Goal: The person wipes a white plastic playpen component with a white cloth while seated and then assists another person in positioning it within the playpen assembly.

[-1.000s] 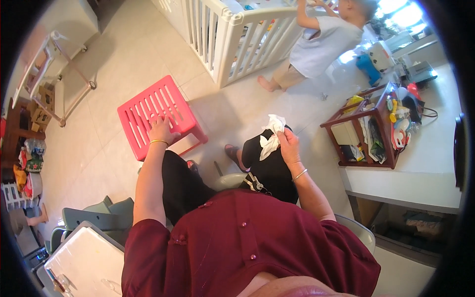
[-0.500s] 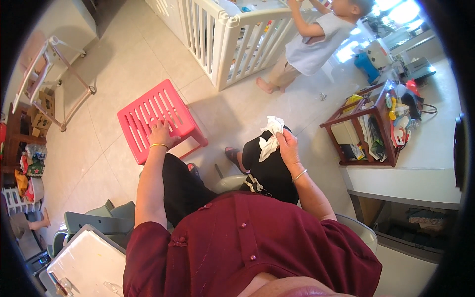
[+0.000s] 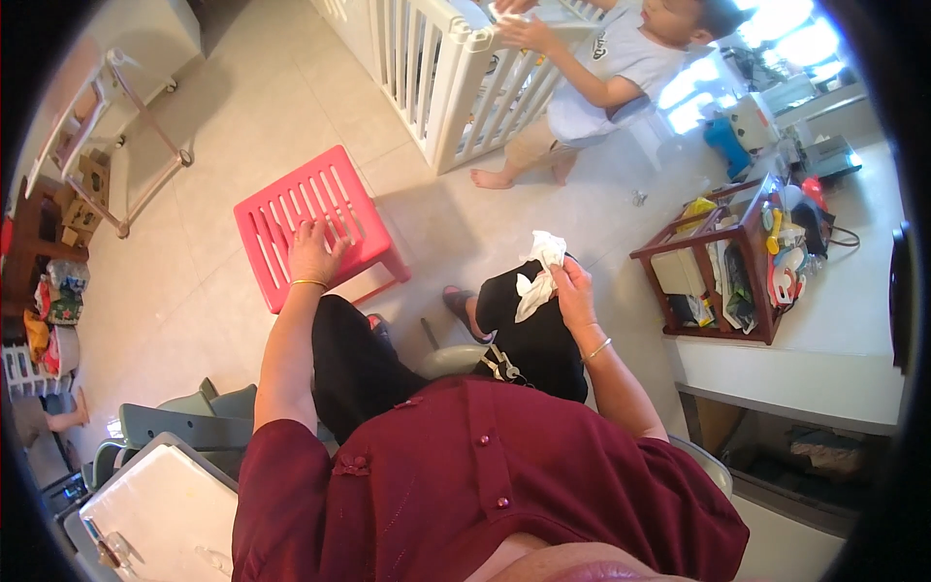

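My left hand (image 3: 315,254) rests on the slatted seat of a pink plastic stool (image 3: 361,197), its fingers apart and a little bent. No object shows in it. Over my right knee, my right hand (image 3: 574,291) pinches a crumpled white tissue (image 3: 539,274) between thumb and fingers, and the tissue hangs out toward the left. The stool stands upright on the floor in front of my left leg. Below the tissue, a bunch of keys (image 3: 502,367) lies by my right thigh.
A white slatted fence (image 3: 446,107) stands ahead, with another person (image 3: 621,82) barefoot beside it. To the right, a dark red wooden rack (image 3: 713,257) full of small items sits on a white counter (image 3: 786,364). A wheeled metal frame (image 3: 150,194) is at far left, a green-grey chair (image 3: 184,422) near left.
The other person has moved left along the fence, hands now at its top corner. My left hand has shifted slightly on the stool, fingers more bent. My right hand with the tissue has moved slightly right.
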The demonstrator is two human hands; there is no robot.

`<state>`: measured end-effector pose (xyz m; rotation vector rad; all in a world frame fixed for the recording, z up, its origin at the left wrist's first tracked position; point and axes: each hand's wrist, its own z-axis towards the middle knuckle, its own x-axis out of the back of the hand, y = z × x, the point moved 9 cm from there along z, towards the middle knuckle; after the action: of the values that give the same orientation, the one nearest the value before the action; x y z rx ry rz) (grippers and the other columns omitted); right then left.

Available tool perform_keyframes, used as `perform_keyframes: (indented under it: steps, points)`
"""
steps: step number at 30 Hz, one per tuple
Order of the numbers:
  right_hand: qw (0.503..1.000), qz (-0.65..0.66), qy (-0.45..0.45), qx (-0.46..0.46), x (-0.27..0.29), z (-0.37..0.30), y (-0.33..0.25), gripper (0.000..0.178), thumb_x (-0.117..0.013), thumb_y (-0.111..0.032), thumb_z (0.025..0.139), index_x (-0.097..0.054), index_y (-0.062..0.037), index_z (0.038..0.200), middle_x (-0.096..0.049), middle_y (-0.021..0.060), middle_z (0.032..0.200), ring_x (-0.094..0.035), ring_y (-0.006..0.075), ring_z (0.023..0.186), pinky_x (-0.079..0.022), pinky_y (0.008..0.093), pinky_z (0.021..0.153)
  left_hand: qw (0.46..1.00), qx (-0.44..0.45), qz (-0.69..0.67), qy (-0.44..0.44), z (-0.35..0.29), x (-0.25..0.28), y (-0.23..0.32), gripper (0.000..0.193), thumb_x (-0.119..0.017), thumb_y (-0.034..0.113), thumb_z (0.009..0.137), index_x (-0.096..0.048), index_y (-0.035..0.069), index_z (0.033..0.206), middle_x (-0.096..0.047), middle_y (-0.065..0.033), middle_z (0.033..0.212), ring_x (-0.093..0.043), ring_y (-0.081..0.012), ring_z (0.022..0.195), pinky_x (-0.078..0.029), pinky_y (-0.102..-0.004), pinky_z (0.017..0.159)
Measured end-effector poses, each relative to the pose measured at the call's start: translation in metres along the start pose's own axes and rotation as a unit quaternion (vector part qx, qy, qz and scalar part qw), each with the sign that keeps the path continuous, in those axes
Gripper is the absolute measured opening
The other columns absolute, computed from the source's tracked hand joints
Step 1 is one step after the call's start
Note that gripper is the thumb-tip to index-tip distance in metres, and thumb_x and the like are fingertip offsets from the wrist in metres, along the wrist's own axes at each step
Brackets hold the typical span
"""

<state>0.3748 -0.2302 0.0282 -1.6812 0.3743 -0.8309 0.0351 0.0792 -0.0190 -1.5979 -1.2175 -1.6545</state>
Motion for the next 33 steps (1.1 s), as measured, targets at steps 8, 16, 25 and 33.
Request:
perform_keyframes:
  steps: [8, 16, 25, 33]
  points:
    - [0.971, -0.157, -0.152, 0.094, -0.074, 0.085, -0.120, 0.029, -0.050, -0.011, 0.087, -0.059, -0.0005, 0.112, -0.064, 0.0051, 0.096, -0.057, 0.0134, 0.094, -0.045, 0.0272, 0.082, 0.990, 0.095, 0.081, 0.058, 0.016, -0.025, -0.035, 0.065, -0.042, 0.054, 0.089, -0.031, 0.017, 0.142, -0.022, -0.0102, 0.150, -0.018, -0.0329, 0.138, -0.015, -0.0544, 0.109]
    - [0.947, -0.198, 0.005, 0.253, -0.094, 0.293, -0.285, 0.030, -0.051, -0.013, 0.080, -0.060, 0.0009, 0.106, -0.067, 0.0122, 0.082, -0.064, 0.0190, 0.075, -0.048, 0.0345, 0.064, 0.995, 0.077, 0.055, 0.042, 0.025, -0.029, -0.026, 0.068, -0.038, 0.056, 0.089, -0.031, 0.014, 0.142, -0.022, -0.0069, 0.150, -0.014, -0.0323, 0.139, -0.011, -0.0539, 0.111]
    - [0.803, -0.429, 0.035, 0.412, -0.207, 0.363, -0.318, 0.025, -0.061, -0.025, 0.077, -0.066, -0.0003, 0.075, -0.063, 0.0250, 0.079, -0.062, 0.0397, 0.077, -0.048, 0.0473, 0.069, 0.996, 0.070, 0.032, 0.053, 0.023, -0.022, -0.028, 0.067, -0.042, 0.054, 0.088, -0.035, 0.010, 0.139, -0.026, -0.0087, 0.148, -0.015, -0.0323, 0.139, -0.012, -0.0544, 0.110]
    - [0.713, -0.590, -0.040, 0.378, -0.288, 0.389, -0.254, 0.026, -0.049, -0.010, 0.079, -0.065, 0.0065, 0.091, -0.063, 0.0290, 0.094, -0.066, 0.0373, 0.077, -0.053, 0.0455, 0.069, 0.995, 0.079, 0.031, 0.048, 0.017, -0.023, -0.035, 0.069, -0.040, 0.056, 0.088, -0.035, 0.010, 0.140, -0.024, -0.0080, 0.150, -0.015, -0.0310, 0.139, -0.012, -0.0522, 0.111]
